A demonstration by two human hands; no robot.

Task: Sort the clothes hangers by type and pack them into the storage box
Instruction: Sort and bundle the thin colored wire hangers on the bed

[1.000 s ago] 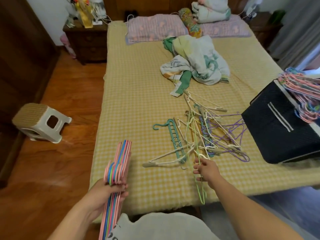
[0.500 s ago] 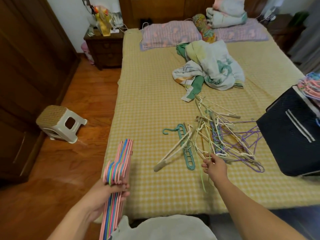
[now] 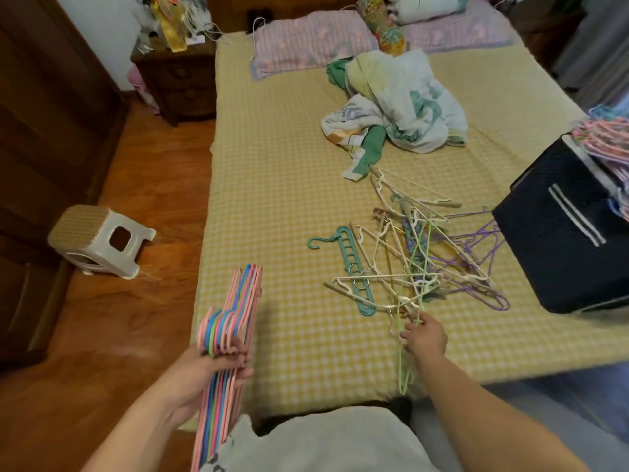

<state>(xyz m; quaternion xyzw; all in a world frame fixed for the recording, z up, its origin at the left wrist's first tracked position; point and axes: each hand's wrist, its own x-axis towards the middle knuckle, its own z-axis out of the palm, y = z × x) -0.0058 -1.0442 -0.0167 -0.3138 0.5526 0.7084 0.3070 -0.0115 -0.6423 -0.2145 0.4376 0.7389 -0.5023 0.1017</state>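
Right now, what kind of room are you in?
A bedroom, most likely. There is a big bed with pillows at its head, a crumpled blanket on it, and a nightstand beside it.

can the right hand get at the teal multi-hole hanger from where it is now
Probably yes: the teal hanger lies just left of the right hand, but white hangers cross its lower end, and that hand already holds a green hanger.

no readable text, labels, brands or numbers anywhere in view
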